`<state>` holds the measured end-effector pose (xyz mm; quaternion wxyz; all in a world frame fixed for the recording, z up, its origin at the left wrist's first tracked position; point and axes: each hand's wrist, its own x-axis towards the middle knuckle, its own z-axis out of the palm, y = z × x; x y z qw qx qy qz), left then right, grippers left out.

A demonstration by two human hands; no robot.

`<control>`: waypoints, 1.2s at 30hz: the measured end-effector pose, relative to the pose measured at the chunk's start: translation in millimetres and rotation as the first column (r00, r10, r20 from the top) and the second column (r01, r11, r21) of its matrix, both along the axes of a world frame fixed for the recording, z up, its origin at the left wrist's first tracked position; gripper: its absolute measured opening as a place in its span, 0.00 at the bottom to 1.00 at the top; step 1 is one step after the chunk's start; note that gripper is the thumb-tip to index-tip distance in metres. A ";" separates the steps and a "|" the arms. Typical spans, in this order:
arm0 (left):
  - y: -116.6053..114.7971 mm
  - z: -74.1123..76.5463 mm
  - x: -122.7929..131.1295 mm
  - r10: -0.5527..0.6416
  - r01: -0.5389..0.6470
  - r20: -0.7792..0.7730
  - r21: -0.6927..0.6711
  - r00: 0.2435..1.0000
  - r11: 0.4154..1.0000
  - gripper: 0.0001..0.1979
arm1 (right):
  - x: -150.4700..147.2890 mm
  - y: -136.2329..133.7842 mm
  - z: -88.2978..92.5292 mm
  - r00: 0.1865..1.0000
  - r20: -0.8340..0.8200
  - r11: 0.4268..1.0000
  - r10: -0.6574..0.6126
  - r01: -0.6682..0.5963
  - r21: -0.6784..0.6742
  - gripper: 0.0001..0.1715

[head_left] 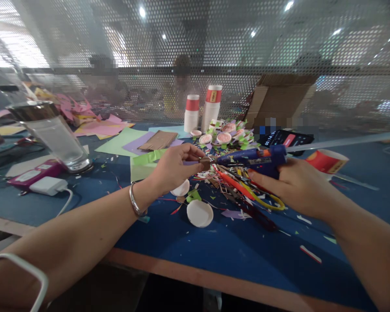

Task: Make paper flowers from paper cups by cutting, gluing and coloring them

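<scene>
My right hand [299, 184] grips a blue hot glue gun [238, 157], its nozzle pointing left. A long translucent glue stick [341, 142] sticks out of the gun's back end. Pinched in the fingers of my left hand [178, 167] is a small brown piece [206, 162], apparently cardboard, right at the nozzle tip; whether they touch I cannot tell. Below the gun lie scissors with yellow handles [273, 206], an orange-red tool [235, 184] and a heap of paper scraps [225, 190]. Two white paper discs [199, 213] [181, 188] rest below my left hand.
Behind my hands are stacked paper cups [191, 115], decorated cup pieces [224, 138] and a phone [287, 141]. A tipped red cup [328, 162] lies right. At left stand a glass of water [60, 141] and a purple power strip [35, 175]. Coloured paper [117, 143] and brown cardboard strips [158, 140] lie behind.
</scene>
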<state>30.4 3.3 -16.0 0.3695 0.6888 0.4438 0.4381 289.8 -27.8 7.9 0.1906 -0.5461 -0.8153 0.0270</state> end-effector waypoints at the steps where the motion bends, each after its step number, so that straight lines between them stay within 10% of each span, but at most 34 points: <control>1: 0.3 -0.4 -0.2 0.000 0.000 0.001 0.005 1.000 1.000 0.14 | -0.2 0.2 -0.1 1.000 0.002 1.000 -0.004 0.004 -0.005 0.25; 15: -3.9 3.1 0.3 0.013 -0.014 0.040 0.018 0.999 1.000 0.12 | 0.0 8.2 -0.5 0.991 -0.123 0.997 -0.056 0.061 0.039 0.21; 27: -2.2 2.3 2.7 0.019 0.016 0.250 -0.136 0.968 0.991 0.10 | 12.1 28.5 -18.5 0.940 -0.193 0.901 -0.282 0.190 -0.391 0.32; 36: -1.9 0.5 1.4 -0.014 0.038 0.214 -0.107 0.977 0.994 0.09 | 13.7 26.7 -15.3 0.916 -0.240 0.869 -0.322 0.185 -0.459 0.33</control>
